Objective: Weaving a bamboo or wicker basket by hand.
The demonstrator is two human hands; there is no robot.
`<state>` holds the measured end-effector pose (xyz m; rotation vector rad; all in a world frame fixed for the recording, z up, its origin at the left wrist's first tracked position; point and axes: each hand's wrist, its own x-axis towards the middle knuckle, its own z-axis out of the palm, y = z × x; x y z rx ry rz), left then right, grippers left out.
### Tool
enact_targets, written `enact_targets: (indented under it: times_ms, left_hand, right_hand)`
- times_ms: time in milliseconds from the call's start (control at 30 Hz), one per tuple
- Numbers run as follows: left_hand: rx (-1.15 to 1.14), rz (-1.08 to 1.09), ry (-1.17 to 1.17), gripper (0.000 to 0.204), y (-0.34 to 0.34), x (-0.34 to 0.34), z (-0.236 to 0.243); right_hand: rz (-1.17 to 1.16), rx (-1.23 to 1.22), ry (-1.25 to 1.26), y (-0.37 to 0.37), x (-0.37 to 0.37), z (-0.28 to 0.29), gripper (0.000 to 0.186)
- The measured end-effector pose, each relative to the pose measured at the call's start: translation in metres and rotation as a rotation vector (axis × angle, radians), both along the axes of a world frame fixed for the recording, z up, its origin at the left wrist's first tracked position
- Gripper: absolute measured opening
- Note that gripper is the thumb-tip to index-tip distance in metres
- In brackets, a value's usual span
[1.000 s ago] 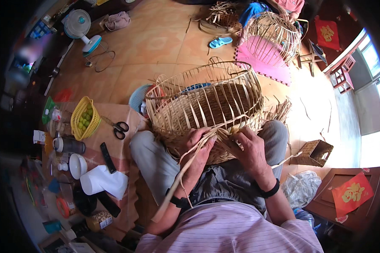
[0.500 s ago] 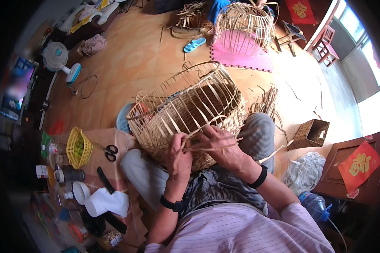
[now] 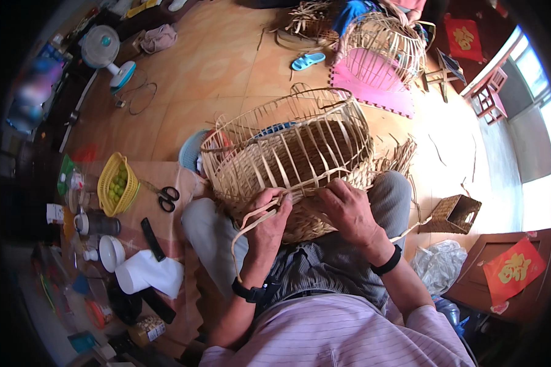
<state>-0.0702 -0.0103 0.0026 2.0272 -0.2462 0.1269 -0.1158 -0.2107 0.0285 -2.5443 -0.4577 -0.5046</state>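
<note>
A large oval half-woven basket (image 3: 306, 150) with upright pale splints rests on my lap, tilted away from me. My left hand (image 3: 266, 226) is closed on pale fibre strips (image 3: 255, 214) at the basket's near side, with loose ends curving down toward my wrist. Just to its right, my right hand (image 3: 349, 217) has curled fingers at the woven band, gripping the weave or a strip there; its fingertips are partly hidden.
Left: low table (image 3: 165, 165) with yellow basket of green fruit (image 3: 113, 180), scissors (image 3: 167, 194), paper roll (image 3: 134, 272), containers; fan (image 3: 101, 49) beyond. Right: small woven box (image 3: 450, 214), plastic bag (image 3: 437, 266). Ahead: a co-worker (image 3: 352, 15) with an open-frame basket (image 3: 385, 37) on pink mat (image 3: 373, 92).
The long strip that hung along my left forearm now loops more narrowly toward the wrist. My right hand reached left across the strips half a second ago and is back to the right now.
</note>
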Motion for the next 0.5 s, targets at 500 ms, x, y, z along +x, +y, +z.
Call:
enact_targets:
  times_ms: [500]
  left_hand:
    - [0.075,-0.087,-0.110,0.016,-0.010,-0.007,0.005]
  right_hand:
    - [-0.010,-0.124,0.234,0.010,0.017,0.021,0.016]
